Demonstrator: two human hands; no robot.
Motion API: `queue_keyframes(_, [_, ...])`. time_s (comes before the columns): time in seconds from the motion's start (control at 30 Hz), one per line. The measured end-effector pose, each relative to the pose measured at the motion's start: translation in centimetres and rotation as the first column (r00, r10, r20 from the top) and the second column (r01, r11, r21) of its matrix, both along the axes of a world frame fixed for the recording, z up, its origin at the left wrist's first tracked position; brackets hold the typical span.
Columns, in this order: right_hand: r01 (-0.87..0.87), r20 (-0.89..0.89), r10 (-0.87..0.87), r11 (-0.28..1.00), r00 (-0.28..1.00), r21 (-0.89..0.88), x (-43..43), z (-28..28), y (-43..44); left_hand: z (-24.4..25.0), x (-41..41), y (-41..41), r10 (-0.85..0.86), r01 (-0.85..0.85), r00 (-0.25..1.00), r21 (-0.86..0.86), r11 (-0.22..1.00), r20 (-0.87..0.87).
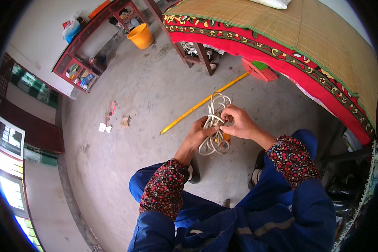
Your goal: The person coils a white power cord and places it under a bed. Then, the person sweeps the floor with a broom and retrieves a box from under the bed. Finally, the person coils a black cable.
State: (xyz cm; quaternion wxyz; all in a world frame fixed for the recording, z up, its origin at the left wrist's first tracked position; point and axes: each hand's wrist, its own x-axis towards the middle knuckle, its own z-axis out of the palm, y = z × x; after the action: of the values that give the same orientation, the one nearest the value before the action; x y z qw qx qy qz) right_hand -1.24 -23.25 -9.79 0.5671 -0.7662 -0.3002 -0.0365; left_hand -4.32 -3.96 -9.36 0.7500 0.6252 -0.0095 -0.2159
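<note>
A coiled bundle of white electrical cable (214, 108) hangs between my hands, above the concrete floor and my spread knees. My left hand (200, 134) grips the bundle's middle from the left, its thumb laid across the loops. Around that middle, a turn of the same cable binds the loops. At the right side, my right hand (237, 121) pinches the cable near the binding between thumb and bent fingers. Something orange (226, 136) shows behind the lower loops; what it is I cannot tell.
A broom with a yellow handle (204, 101) and red head (260, 70) lies beyond my hands. The bed (271, 30) stands at the right. A cardboard piece (125, 121) and white scraps (105, 127) lie left. Farther off are an orange bucket (140, 36) and red cabinet (70, 64).
</note>
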Motion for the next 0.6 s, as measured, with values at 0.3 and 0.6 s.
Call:
queue_keyframes(0.3, [-0.102, -0.443, 0.082, 0.995, 0.893, -0.022, 0.5, 0.4, -0.5, -0.3, -0.2, -0.1, -0.048, 0.04, 0.995, 0.094, 0.995, 0.088])
queue_keyframes(0.6, [0.152, -0.117, -0.148, 0.988, 0.982, 0.032, -0.9, 0.3, 0.9, 0.2, -0.2, -0.4, -0.047, 0.035, 0.996, 0.144, 0.989, 0.079])
